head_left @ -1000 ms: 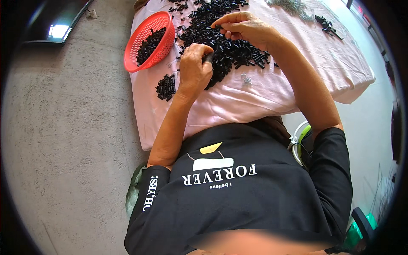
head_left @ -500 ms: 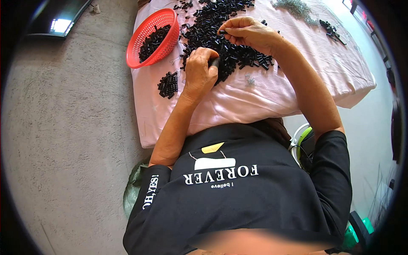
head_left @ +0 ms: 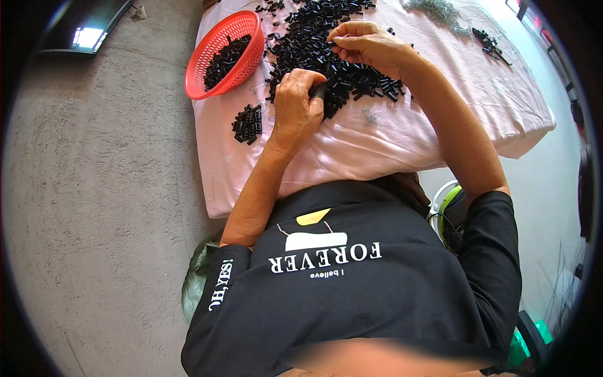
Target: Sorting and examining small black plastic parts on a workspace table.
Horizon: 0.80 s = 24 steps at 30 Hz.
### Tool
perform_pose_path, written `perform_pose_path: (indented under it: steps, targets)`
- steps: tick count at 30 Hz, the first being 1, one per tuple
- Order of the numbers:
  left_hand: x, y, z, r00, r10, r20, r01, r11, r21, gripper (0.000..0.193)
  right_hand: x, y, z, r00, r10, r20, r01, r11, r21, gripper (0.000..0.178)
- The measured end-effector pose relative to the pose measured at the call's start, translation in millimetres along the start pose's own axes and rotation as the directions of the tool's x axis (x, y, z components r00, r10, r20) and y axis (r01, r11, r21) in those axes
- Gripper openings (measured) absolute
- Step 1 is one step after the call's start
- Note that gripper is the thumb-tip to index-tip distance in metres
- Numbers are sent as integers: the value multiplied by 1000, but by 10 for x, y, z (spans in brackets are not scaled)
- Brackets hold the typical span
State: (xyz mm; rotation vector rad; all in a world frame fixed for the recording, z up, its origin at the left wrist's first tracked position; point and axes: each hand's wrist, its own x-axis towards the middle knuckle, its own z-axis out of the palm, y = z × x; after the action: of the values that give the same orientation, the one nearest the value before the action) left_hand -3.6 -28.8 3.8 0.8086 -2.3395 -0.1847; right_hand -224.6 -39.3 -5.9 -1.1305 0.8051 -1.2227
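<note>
A broad heap of small black tube-shaped pieces [head_left: 323, 60] lies on the pink cloth in front of me. My left hand [head_left: 296, 103] rests at the heap's near left side with its fingers curled closed; what they hold, if anything, is hidden. Something black wraps the thumb of that hand. Farther back and to the right, my right hand [head_left: 370, 49] hovers over the heap, thumb and forefinger pinched on a small black piece [head_left: 331, 44] that barely shows. Left of my left hand sits a small separate pile of similar pieces [head_left: 247, 124].
A red mesh basket [head_left: 193, 74] partly filled with black pieces stands tilted at the table's left edge. Clear or silvery small parts [head_left: 436, 14] lie at the back right, near another black cluster [head_left: 491, 46]. Pink cloth [head_left: 377, 147] covers the table.
My right hand has moved very slightly up, its pinch kept, and the black piece shows less. The left hand has hardly moved.
</note>
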Motion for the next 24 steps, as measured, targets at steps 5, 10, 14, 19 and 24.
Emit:
perform_pose_path:
  steps: [5, 10, 14, 19, 24]
  targets:
    - [-11, 54, 31, 1000, 11, 29, -11, 1000, 4, 19, -36, -29, 16, 999, -24, 24, 25, 999, -28, 16]
    - [-31, 51, 61, 1000, -5, 24, 5, 1000, -10, 17, -39, -43, 33, 999, -29, 35, 30, 999, -17, 16]
    - [-40, 45, 79, 999, 47, -4, -47, 999, -3, 16, -51, -59, 28, 995, -37, 92, 39, 999, -22, 16]
    - [-24, 81, 83, 997, 75, -12, -75, 997, -7, 19, -43, -56, 18, 991, -46, 123, 43, 999, 23, 15]
    - [-26, 133, 83, 998, 62, -27, -62, 998, 0, 20, -46, -41, 22, 988, -48, 145, 44, 998, 37, 15]
